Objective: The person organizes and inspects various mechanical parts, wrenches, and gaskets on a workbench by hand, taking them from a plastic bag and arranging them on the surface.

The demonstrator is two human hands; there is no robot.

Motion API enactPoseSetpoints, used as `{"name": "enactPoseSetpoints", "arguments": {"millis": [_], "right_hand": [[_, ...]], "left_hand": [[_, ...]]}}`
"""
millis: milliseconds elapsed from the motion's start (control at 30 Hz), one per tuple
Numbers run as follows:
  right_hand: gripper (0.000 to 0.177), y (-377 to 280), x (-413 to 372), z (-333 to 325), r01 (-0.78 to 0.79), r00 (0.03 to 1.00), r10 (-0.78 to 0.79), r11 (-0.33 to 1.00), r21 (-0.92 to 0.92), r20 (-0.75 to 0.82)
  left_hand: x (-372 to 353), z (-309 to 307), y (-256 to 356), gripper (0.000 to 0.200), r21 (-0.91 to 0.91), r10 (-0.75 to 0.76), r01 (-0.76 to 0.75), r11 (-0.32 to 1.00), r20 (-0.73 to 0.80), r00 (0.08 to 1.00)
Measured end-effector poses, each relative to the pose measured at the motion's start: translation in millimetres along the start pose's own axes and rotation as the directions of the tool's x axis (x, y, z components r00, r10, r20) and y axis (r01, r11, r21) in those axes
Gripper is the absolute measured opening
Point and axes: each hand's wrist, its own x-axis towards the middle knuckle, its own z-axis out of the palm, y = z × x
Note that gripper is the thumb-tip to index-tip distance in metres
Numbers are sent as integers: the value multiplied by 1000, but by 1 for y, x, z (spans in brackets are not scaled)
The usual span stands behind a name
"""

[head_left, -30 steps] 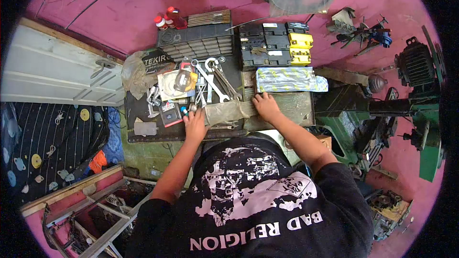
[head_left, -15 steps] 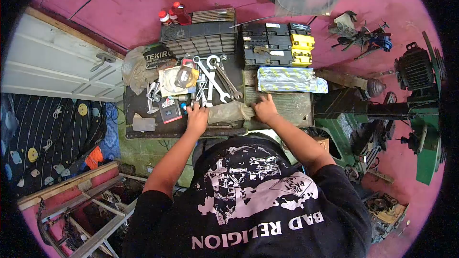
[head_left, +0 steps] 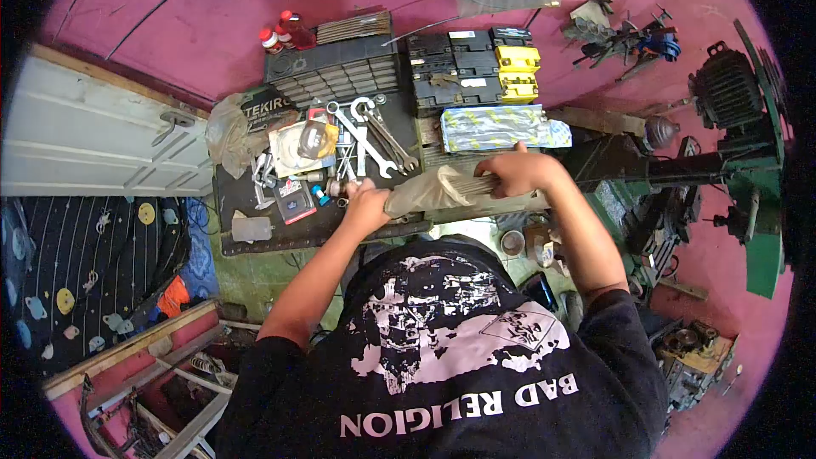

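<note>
A crumpled translucent plastic bag (head_left: 429, 189) lies across the front of the workbench, between my two hands. From its right end sticks out a bundle of thin grey rods (head_left: 478, 186), which look like welding rods. My left hand (head_left: 368, 208) is closed around the bag's left end. My right hand (head_left: 517, 172) grips the exposed rods, higher than the left, so the bundle tilts up to the right. Just beyond my left hand lie combination wrenches (head_left: 371, 147) and a blue-ended fitting (head_left: 320, 195).
Behind are a drawer organizer (head_left: 336, 81), batteries (head_left: 463, 68) and a silver-and-yellow packet (head_left: 493, 128). A small dark case (head_left: 295, 202) and a clear box (head_left: 252, 229) sit at the left. A green machine (head_left: 756, 170) stands at the right, a door (head_left: 110, 132) at the left.
My right hand has moved right and up with the rods, and more of their length shows outside the bag. The bag has come up at its right end. The view has shifted slightly.
</note>
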Motion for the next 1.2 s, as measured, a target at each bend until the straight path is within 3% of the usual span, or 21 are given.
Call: {"name": "enactPoseSetpoints", "arguments": {"millis": [133, 200, 233, 267, 300, 333, 367, 433, 467, 500, 567, 633, 667, 800, 867, 967, 1100, 1133, 1200], "right_hand": [[59, 20, -76, -35, 245, 968, -205, 891, 382, -142], [69, 30, -98, -37, 494, 863, -361, 750, 440, -354], [69, 31, -106, -36, 485, 867, -346, 755, 442, -360], [67, 30, -112, -33, 542, 831, -339, 673, 503, -442], [66, 28, -117, -29, 600, 790, -322, 581, 550, -522], [62, 21, -112, -24, 609, 737, -234, 636, 474, -634], [41, 5, -109, -17, 551, 677, -81, 716, 430, -732], [24, -11, -90, 1, 366, 460, 143, 869, 334, -876], [21, -20, -76, 9, 388, 227, 164, 889, 244, -960], [19, -26, -62, 16, 656, 195, 234, 691, 304, -952], [13, -35, -56, 27, 689, 243, 258, 633, 354, -935], [16, -43, -54, 37, 678, 292, 244, 629, 380, -925], [19, -46, -56, 35, 643, 251, 170, 706, 295, -953], [20, -52, -50, 40, 617, 266, 158, 730, 294, -951], [21, -49, -36, 48, 514, 275, 122, 820, 253, -954], [22, -51, -18, 61, 446, 298, 136, 855, 264, -945], [21, -62, -17, 64, 498, 340, 69, 833, 241, -938], [21, -65, -17, 63, 508, 327, 60, 831, 229, -943], [20, -67, -14, 62, 531, 314, 58, 817, 226, -948]], "left_hand": [[38, 4, 30, 18, -236, 111, -131, 963, -94, 989], [58, 5, 50, 21, -351, 175, -234, 906, -194, 965], [67, 7, 60, 21, -356, 190, -249, 901, -194, 962], [74, 9, 70, 24, -407, 199, -284, 868, -238, 951], [80, 10, 80, 27, -456, 204, -317, 832, -280, 938], [85, 13, 90, 33, -438, 203, -310, 844, -274, 940], [91, 20, 98, 33, -442, 213, -318, 839, -273, 938], [101, 38, 107, 34, -528, 150, -322, 785, -343, 927], [102, 35, 113, 35, -550, 165, -320, 771, -312, 936], [103, 41, 116, 35, -553, 175, -329, 766, -312, 934], [105, 66, 115, 38, -593, 91, -276, 756, -323, 942], [108, 85, 109, 38, -575, 119, -284, 767, -307, 944], [110, 88, 111, 38, -608, 110, -273, 746, -292, 950], [116, 113, 102, 46, -602, 149, -273, 750, -249, 957], [116, 139, 92, 51, -565, 110, -254, 785, -276, 955], [99, 105, 99, 51, -493, 130, -227, 840, -225, 966], [77, 29, 123, 50, -344, 146, -176, 922, -111, 983], [77, 21, 124, 50, -345, 143, -172, 923, -108, 984], [84, 6, 127, 47, -542, 159, -204, 815, -129, 979]]}}
